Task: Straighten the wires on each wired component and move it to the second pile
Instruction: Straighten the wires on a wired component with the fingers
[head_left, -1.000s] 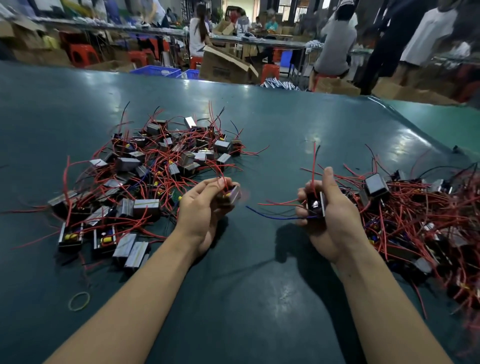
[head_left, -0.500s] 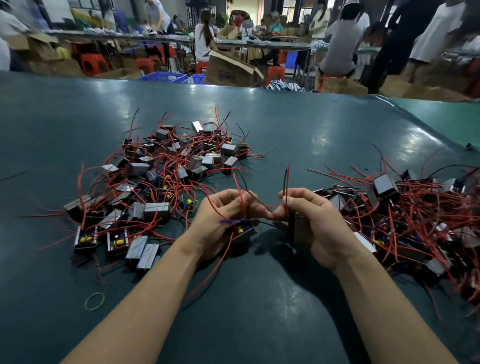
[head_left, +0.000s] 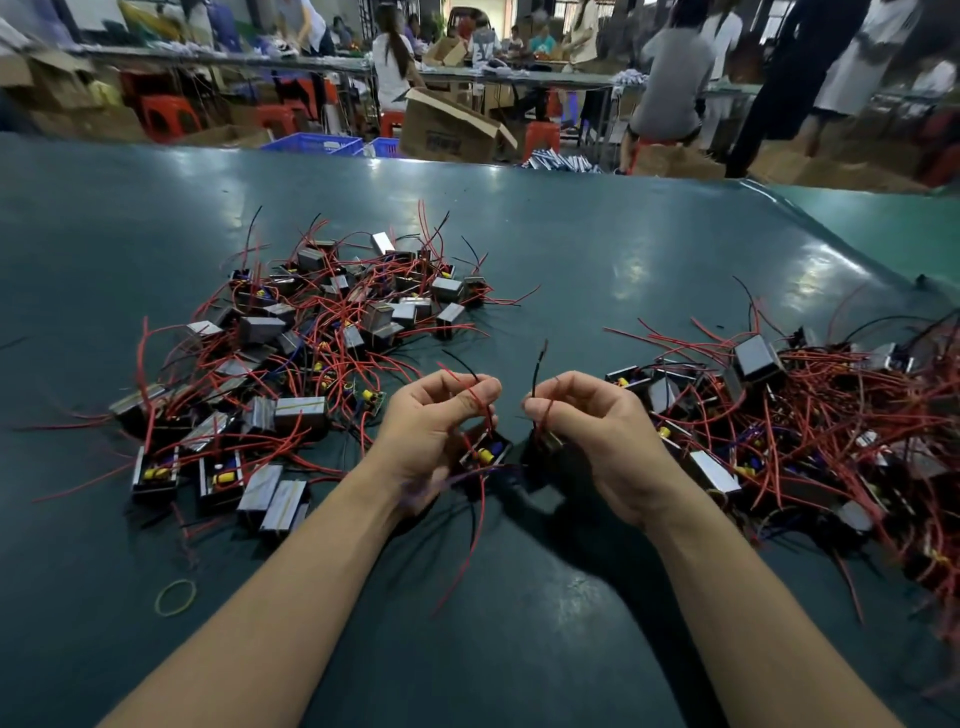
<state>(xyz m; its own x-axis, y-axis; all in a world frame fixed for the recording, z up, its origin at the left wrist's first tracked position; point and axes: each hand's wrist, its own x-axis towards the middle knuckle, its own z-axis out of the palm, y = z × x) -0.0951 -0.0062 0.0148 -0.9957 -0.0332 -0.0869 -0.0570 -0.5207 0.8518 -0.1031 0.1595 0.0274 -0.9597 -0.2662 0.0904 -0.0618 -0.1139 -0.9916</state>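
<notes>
My left hand (head_left: 431, 431) pinches the red and black wires of a small black boxed component (head_left: 485, 454) with a yellow part inside, held just above the green table (head_left: 519, 649). One long red wire hangs down from it. My right hand (head_left: 597, 436) pinches the red and black wires of a second dark component (head_left: 545, 447), mostly hidden under my fingers. A spread-out pile of components (head_left: 311, 338) with red wires lies to the left. A tangled pile (head_left: 805, 415) lies to the right.
A yellow rubber band (head_left: 175, 597) lies on the table near my left forearm. Beyond the table's far edge stand cardboard boxes (head_left: 447, 130), blue crates, red stools and several people at other benches.
My hands met in the middle half a second ago. Now they have drawn slightly apart, each holding its own component by the wires, which stand up between the fingers.
</notes>
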